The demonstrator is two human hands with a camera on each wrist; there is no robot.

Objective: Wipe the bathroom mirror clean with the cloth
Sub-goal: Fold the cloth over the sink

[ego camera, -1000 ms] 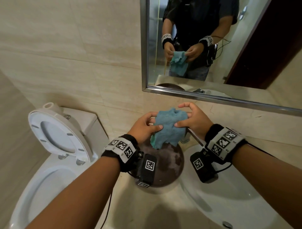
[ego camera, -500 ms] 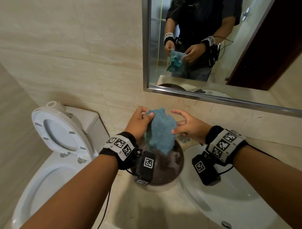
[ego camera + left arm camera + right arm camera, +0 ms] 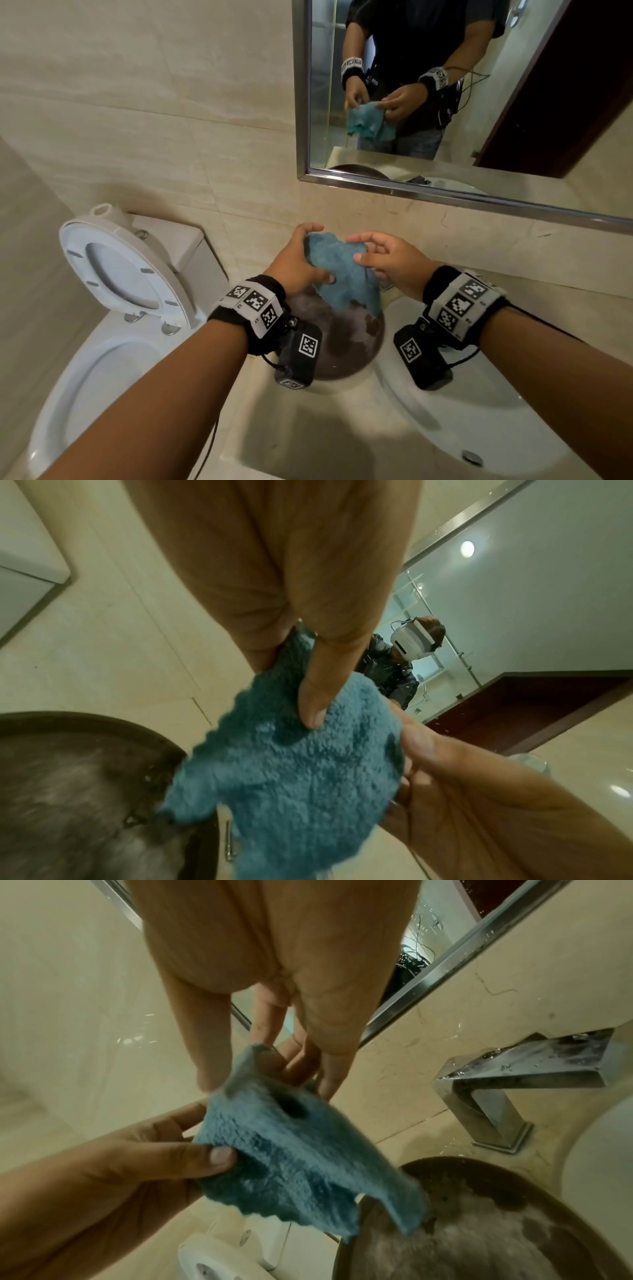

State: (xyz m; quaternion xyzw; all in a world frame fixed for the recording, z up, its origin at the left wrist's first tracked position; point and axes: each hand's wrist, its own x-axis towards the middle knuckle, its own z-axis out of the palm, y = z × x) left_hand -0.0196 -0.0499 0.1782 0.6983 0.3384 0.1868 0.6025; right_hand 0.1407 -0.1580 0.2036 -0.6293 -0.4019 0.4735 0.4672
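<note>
A fluffy blue cloth (image 3: 342, 274) hangs between both hands, low in front of the wall below the mirror (image 3: 462, 144). My left hand (image 3: 310, 255) grips its left side, the thumb pressed on the front and the fingers curled over the top. My right hand (image 3: 356, 249) pinches the upper right edge between thumb and fingertips. The left wrist view has the left thumb sunk into the cloth (image 3: 291, 777). In the right wrist view the cloth (image 3: 291, 1150) runs up between the right fingers (image 3: 325, 1080). Both hands and the cloth are reflected in the mirror.
A dark round basin (image 3: 346, 346) sits on the beige counter under the cloth, and a white sink (image 3: 479, 421) lies to its right. A chrome tap (image 3: 496, 1091) stands by the wall. A toilet with its lid raised (image 3: 120, 274) is on the left.
The right hand came off the cloth half a second ago and now pinches its top edge again. The left hand has kept hold, and the cloth hangs wider.
</note>
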